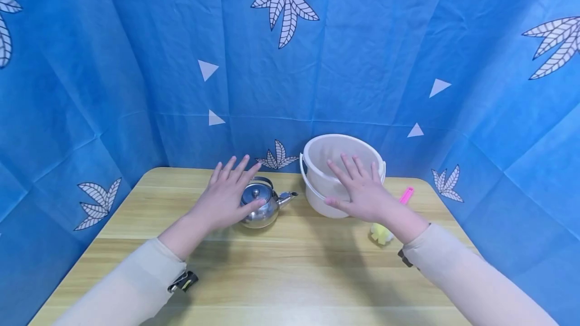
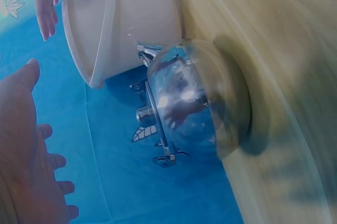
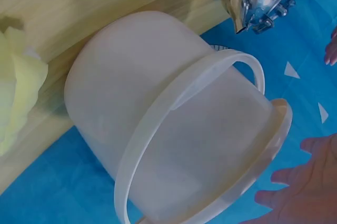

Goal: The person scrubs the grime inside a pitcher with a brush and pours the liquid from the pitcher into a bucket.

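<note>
My left hand, fingers spread and holding nothing, hovers over the left side of a shiny metal teapot. The teapot stands upright, its spout pointing right; the left wrist view shows its rounded body and lid knob. My right hand, also spread and bare, is in front of a white plastic bucket and overlaps it in the head view. The bucket's handle hangs down along its side. Beyond the bucket's rim in the right wrist view are the right hand's fingers.
Right of the bucket lies a brush with a pink handle and a pale yellow head, partly behind my right forearm. Everything stands on a wooden table. A blue patterned cloth hangs around the back and sides.
</note>
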`<state>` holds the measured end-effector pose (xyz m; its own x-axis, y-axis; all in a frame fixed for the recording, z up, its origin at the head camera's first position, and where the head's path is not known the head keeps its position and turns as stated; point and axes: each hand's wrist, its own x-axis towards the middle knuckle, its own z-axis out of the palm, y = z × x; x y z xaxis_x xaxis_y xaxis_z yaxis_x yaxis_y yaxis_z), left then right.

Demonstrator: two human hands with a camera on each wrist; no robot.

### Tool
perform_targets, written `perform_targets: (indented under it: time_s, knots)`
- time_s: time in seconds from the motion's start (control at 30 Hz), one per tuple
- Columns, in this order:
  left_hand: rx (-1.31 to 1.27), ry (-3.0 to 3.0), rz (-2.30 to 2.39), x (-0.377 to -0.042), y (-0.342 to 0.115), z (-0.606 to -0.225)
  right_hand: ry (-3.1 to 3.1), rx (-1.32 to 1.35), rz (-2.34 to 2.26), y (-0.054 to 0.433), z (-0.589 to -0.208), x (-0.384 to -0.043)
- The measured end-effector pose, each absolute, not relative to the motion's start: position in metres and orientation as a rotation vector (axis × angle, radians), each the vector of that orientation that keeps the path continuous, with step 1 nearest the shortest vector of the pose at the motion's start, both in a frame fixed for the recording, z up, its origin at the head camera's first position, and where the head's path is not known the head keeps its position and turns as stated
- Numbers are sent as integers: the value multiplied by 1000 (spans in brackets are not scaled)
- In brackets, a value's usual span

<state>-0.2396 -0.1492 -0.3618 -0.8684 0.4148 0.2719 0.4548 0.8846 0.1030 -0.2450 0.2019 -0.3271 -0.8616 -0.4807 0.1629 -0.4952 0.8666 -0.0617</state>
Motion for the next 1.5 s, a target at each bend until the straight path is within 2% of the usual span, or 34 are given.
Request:
perform_targets:
  time_s: [1.5]
  knots:
    - [-604, -2761, -523, -243, -156, -398, -2866, 884, 210, 173, -345, -235]
